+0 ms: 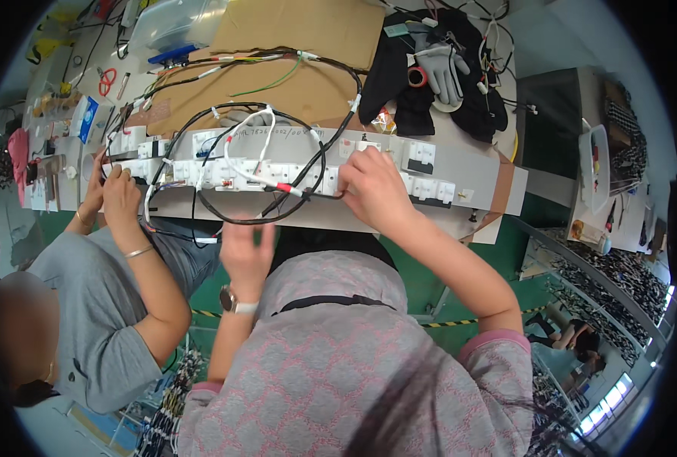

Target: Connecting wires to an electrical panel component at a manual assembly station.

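My right hand (376, 186) is closed at the board's edge, its fingertips on a black cable (324, 196) that has a red band (285, 187) near it. My left hand (247, 247), smeared by motion, hangs at the table's front edge just below the loop of black cable; its fingers are hard to make out. Under both hands' reach runs a long white board (468, 164) carrying a row of white connector blocks (258, 177). A white cable (230, 156) curves across the blocks inside the loop.
At my left a co-worker's hands (119, 194) work at the same board's end. Brown cardboard (292, 34) lies behind it. Grey gloves (445, 72) and a tape roll (417, 76) rest on black cloth (388, 65). Red scissors (107, 81) lie far left; a white tray (599, 167) stands right.
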{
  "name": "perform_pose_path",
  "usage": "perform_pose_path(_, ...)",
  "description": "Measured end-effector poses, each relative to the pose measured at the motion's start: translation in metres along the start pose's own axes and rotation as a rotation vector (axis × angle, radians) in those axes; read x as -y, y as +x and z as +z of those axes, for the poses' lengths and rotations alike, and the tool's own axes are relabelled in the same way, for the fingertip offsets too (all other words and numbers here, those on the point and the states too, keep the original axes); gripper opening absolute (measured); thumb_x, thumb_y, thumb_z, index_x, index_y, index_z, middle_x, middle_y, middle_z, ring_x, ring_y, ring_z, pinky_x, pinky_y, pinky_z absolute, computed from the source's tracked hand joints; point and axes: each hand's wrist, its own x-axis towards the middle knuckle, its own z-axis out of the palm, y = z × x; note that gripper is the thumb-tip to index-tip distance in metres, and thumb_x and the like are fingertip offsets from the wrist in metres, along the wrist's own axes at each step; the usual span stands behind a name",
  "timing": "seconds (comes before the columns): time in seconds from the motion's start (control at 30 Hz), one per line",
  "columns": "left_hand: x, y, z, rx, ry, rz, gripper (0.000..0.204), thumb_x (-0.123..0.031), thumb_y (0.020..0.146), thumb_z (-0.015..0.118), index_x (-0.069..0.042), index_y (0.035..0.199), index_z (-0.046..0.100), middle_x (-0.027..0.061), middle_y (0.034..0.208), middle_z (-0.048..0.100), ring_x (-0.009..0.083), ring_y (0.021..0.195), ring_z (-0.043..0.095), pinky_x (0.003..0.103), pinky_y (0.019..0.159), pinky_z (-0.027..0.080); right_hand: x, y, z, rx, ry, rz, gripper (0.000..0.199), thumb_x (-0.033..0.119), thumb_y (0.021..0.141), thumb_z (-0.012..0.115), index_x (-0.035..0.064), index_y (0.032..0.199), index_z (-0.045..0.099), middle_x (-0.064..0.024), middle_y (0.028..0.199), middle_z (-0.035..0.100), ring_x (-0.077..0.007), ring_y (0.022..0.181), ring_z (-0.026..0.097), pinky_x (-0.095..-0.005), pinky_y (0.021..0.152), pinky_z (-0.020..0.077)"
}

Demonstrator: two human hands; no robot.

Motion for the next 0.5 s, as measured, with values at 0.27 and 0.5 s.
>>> perform_pose_path(0.27,0.103,-0.106,0.020,-0.440,-0.640,-0.734,0.053,0.001,0.084,0.069,-0.001,0.126,0.036,-0.0001,0.091,0.046,0.0078,0.079,0.046,0.022,0.072,0.043,0.007,0.024,-0.005,0.209,-0.102,0.066,0.020,0.009,0.061,0.080,0.0089,0.071,0.062,-0.0061,0.081,0.063,-0.0288,0.089,0.057,-0.0402,0.080,0.0461)
perform_pose_path(0.5,0.130,-0.105,0.046,-0.057,-0.187,-0.560,0.014,-0.014,0.091,0.065,0.000,0.095,0.063,0.0096,0.073,0.059,0.0175,0.063,0.056,0.031,0.061,0.045,0.019,0.027,-0.014,0.301,-0.122,0.180,0.027,0.016,0.060,0.084,0.0062,0.071,0.061,-0.0085,0.073,0.061,-0.0302,0.083,0.057,-0.0417,0.075,0.0468)
